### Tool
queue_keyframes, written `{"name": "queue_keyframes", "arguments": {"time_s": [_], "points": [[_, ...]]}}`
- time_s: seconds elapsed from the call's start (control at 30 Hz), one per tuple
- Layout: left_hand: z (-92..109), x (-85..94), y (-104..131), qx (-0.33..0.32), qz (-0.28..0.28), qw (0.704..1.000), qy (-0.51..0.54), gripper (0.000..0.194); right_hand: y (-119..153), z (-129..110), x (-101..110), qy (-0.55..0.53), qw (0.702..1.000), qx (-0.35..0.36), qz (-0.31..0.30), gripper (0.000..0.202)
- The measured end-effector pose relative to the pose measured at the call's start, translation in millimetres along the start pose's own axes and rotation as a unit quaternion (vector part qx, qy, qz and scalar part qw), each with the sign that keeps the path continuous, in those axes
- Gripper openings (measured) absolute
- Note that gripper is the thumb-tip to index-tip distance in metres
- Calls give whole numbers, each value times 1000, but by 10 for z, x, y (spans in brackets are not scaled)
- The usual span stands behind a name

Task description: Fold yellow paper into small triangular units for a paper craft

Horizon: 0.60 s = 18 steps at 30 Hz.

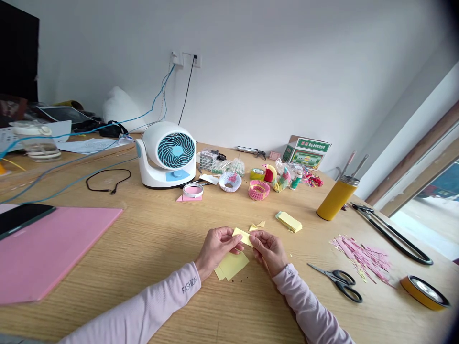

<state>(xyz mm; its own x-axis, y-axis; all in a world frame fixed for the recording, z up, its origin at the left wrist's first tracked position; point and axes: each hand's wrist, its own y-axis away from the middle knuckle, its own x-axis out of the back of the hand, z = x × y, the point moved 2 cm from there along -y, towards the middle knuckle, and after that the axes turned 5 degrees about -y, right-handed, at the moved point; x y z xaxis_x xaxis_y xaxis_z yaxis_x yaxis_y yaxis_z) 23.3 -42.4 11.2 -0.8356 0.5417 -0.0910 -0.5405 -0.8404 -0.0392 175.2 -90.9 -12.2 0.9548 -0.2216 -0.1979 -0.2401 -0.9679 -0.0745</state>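
Yellow paper strip [243, 236], just below the centre of the frame, pinched at its left end by the left hand [220, 246], fingers curled, and at its right end by the right hand [268, 251], likewise curled. Yellow paper sheets [234, 265] lie beneath; a stack of yellow slips [289, 221] sits right of centre. Black-handled scissors [333, 276] rest at lower right, near pink paper shreds [364, 258].

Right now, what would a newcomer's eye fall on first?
Probably the bulky white-and-blue fan, left of centre. Then the left hand and right hand, front and centre, holding small yellow paper between them. Farther right, a tall yellow cup stands beyond the scissors.
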Motion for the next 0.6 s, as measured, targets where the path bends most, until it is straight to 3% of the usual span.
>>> {"name": "queue_keyframes", "arguments": {"time_s": [0.23, 0.43, 0.6], "points": [[5, -1, -3, -32, -1, 999, -27, 28, -4, 11, -13, -3, 1000, -8, -1, 34], [38, -24, 9, 6, -18, 1000, 12, 34, 18, -14, -64, -53, 997, -48, -14, 35], [13, -31, 5, 22, -4, 1000, -11, 36, 25, 3, -96, -39, 998, -32, -34, 35]]}}
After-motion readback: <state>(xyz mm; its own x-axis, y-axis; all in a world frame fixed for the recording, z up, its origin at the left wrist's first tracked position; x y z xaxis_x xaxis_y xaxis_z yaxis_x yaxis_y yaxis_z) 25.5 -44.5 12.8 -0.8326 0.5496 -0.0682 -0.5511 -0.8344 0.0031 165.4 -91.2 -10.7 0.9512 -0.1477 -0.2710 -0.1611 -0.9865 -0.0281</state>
